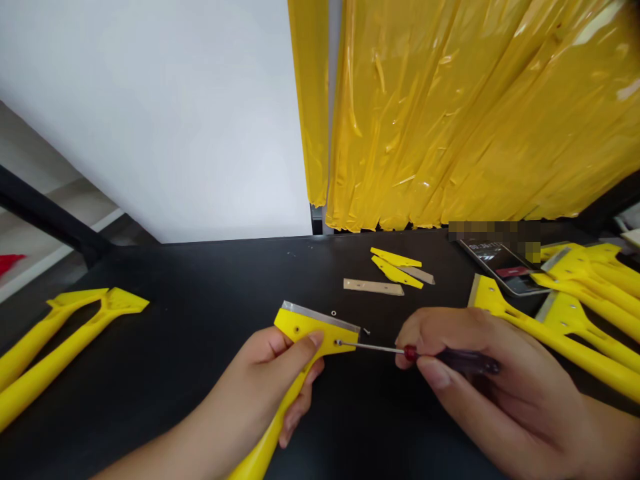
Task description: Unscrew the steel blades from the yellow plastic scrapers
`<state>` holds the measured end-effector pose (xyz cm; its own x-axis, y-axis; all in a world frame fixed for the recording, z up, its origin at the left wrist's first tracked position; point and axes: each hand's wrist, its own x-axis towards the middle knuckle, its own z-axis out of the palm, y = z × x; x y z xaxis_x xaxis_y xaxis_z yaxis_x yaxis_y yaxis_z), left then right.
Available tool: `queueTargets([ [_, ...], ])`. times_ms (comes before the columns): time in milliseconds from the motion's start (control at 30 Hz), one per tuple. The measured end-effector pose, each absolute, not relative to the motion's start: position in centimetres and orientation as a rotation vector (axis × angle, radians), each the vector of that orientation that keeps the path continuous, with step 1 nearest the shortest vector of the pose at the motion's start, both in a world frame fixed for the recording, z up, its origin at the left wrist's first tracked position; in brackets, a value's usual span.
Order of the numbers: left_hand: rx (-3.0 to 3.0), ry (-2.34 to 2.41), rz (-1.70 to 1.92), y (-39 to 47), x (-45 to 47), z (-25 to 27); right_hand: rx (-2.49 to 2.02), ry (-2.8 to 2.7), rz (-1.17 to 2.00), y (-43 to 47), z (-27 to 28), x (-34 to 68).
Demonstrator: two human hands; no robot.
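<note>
My left hand (280,373) is wrapped round the head of a yellow scraper (320,343), thumb on its face. A metal blade (310,317) runs along the scraper's far edge. Between the fingers of my right hand (480,373) is a screwdriver (450,359) with a dark handle and a red collar. Its tip meets the screw (338,342) at the right end of the scraper head; the left hole (297,329) shows too. A small ring (333,313) and a loose screw (367,331) lie on the table just beyond the blade.
Yellow cover plates (397,272) and a loose blade (373,287) lie farther back on the black table (200,320). Several yellow scrapers (560,340) are heaped at right beside a phone (505,267). Two yellow handles (75,353) lie left. Yellow plastic sheeting (425,120) hangs behind.
</note>
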<state>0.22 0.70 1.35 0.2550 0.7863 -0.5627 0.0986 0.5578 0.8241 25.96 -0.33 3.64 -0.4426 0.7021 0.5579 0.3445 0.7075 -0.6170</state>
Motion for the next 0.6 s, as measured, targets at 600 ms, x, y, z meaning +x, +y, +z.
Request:
queueTargets([
  [600,0.944,1.234,0.530,0.92,0.15,1.19,-0.695,-2.164,0.487,-0.06,4.28,25.91],
])
